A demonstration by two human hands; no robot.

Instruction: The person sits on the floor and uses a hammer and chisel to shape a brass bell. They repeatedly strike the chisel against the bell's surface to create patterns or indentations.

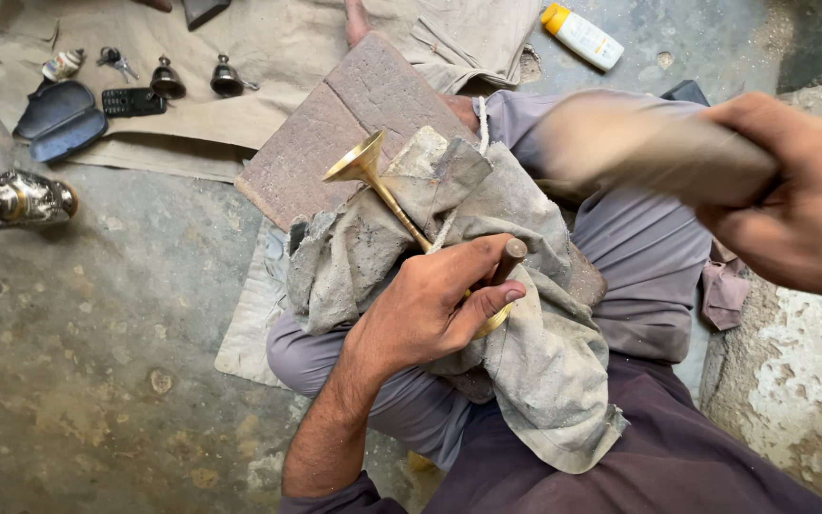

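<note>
Head view is showing a person sitting on the concrete floor point(97, 362), working a slender brass trumpet-shaped stem with a flared cup point(365, 164) that is lying across a grey dusty rag point(525, 352) on the lap. The left hand point(435, 305) is closing around the lower end of the brass piece together with a short dark metal punch point(509, 257), pinning both against the rag. The right hand point(801, 205) is gripping a blurred wooden mallet point(649, 152), raised up and to the right of the brass piece. Beyond the flared cup a reddish brick slab point(335, 133) is lying on tan cloth. To do this well, I judge the left hand should be keeping the punch steady and its thumb clear, with the mallet falling squarely so the stem is not rolling off the rag.
</note>
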